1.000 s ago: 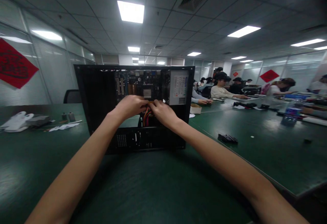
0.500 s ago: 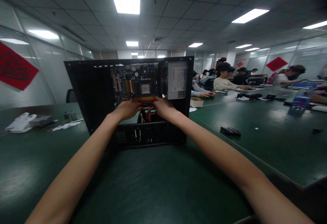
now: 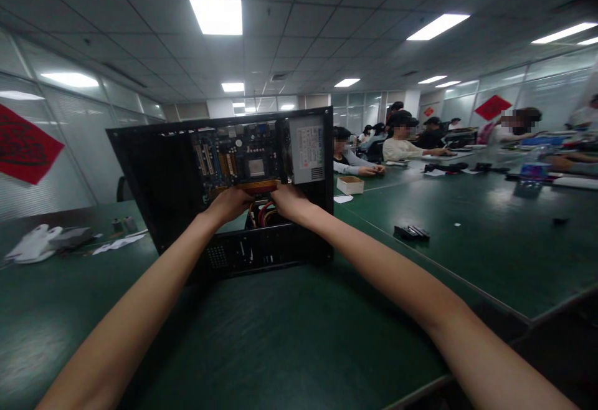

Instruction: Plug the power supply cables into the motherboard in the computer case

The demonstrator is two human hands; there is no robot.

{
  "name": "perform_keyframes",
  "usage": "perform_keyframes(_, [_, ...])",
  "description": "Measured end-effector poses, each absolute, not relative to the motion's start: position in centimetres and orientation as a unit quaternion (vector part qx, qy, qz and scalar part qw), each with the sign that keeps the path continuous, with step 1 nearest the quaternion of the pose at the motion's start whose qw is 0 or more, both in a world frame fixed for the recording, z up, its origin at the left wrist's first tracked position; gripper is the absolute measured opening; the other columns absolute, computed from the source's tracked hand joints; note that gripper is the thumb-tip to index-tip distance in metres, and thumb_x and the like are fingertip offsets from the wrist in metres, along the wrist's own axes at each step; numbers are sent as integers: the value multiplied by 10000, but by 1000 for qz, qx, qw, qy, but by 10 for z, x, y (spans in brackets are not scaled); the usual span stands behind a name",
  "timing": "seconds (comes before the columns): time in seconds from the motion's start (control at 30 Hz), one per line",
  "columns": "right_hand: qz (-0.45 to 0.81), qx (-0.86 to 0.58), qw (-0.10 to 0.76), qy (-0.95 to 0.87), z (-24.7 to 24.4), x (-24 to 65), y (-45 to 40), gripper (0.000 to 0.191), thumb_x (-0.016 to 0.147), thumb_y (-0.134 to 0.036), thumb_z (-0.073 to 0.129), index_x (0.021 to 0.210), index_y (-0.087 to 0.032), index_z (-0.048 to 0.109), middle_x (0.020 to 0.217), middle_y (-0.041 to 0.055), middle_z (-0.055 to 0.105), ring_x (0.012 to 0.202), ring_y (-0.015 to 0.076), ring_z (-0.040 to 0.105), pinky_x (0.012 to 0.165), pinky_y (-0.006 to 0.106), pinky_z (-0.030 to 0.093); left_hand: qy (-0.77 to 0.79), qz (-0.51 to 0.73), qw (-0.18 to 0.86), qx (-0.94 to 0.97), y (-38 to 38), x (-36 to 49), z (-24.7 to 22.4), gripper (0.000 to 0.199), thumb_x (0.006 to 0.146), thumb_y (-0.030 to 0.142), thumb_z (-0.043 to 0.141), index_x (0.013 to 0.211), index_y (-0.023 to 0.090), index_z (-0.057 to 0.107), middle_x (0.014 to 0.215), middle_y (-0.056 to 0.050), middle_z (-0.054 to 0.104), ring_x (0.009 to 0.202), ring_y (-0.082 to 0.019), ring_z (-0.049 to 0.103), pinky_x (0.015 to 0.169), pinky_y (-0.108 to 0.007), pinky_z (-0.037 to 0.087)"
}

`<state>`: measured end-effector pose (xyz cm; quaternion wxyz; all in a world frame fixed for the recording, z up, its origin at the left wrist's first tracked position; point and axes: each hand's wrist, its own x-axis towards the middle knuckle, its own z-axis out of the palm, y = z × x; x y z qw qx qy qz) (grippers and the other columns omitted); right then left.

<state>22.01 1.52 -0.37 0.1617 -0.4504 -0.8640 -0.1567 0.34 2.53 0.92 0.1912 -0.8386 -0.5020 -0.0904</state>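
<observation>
A black computer case stands open-sided on the green table, with the motherboard showing inside. Orange and red memory slots run across the board's lower edge. My left hand is at their left end, fingers bent and closed. At the right end my right hand has its fingers pressed together against the same strip. Whatever sits between the fingertips is too small and dark to make out. Red and yellow cables hang between the hands. The silver power supply fills the case's upper right.
Right of the case are a small open box, white paper and a black plastic part. To the left lie a white plastic bag and paper sheets. Several people sit along the table at the back right.
The view has turned slightly right, so the case appears further left. Both hands stay at the ends of the memory slots, with little visible change in their grip.
</observation>
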Motion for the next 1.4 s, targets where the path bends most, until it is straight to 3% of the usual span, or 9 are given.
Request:
perform_keyframes(0.4, [-140, -446, 157, -870, -2, 220, 6, 313, 939, -102, 523, 1164, -67, 738, 1157, 245, 703, 1071, 320, 700, 884, 359, 558, -536, -93, 197, -816, 19, 7, 1, 333, 945, 264, 539, 1176, 261, 779, 1137, -99, 775, 1067, -277, 717, 896, -347, 532])
perform_keyframes(0.7, [-131, -442, 151, -874, -2, 222, 4, 302, 938, -135, 540, 1141, -64, 752, 1132, 243, 713, 1067, 322, 702, 886, 342, 551, -554, -89, 188, -806, 11, 13, 0, 340, 941, 269, 527, 1163, 273, 784, 1119, -115, 776, 1055, -315, 722, 860, -374, 542])
perform_keyframes(1.23, [-141, -398, 140, -895, -10, 218, 18, 297, 948, -139, 532, 1172, -94, 722, 1264, 209, 644, 1087, 275, 672, 854, 282, 519, -578, -69, 222, -782, 19, 17, 0, 294, 920, 259, 538, 1101, 245, 769, 1116, -99, 770, 1071, -300, 713, 862, -341, 538])
perform_keyframes(1.4, [-169, -357, 135, -909, -8, 214, 22, 298, 954, -94, 496, 1171, -91, 700, 1245, 199, 636, 1079, 272, 670, 876, 315, 514, -578, -74, 223, -782, 19, 17, 0, 277, 920, 272, 542, 1069, 233, 773, 1104, -115, 767, 1065, -324, 714, 841, -362, 548])
